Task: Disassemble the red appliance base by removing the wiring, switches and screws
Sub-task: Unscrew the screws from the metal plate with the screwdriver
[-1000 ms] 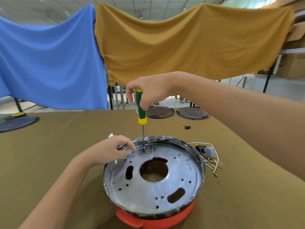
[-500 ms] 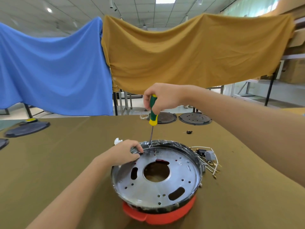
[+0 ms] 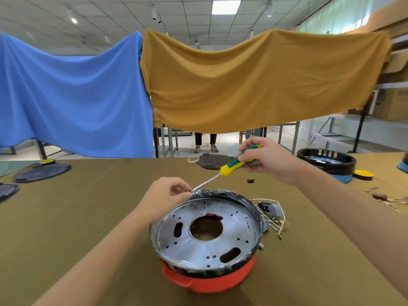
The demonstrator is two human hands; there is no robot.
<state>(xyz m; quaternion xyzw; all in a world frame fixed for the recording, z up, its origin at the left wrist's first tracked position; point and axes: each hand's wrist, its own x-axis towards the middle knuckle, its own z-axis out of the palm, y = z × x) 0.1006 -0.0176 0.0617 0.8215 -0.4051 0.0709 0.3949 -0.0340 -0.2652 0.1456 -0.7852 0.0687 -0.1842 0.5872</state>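
Our right hand (image 3: pixel 268 160) grips the screwdriver (image 3: pixel 229 168) mid-frame; our left hand (image 3: pixel 165 195) fingers pinch its tip above the red appliance base (image 3: pixel 209 281).

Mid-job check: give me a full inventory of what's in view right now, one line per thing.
appliance base: 1, red with silver plate, table centre front
screwdriver: 1, green-yellow handle, tilted above the base's far rim
loose wiring and switches: 1 pile, white and grey, right of base
dark round plates: several, far table edges
black ring housing: 1, far right
cloths: 2, blue and mustard, hanging behind
table: 1, olive cover
left hand: pinching at screwdriver tip
right hand: gripping screwdriver handle
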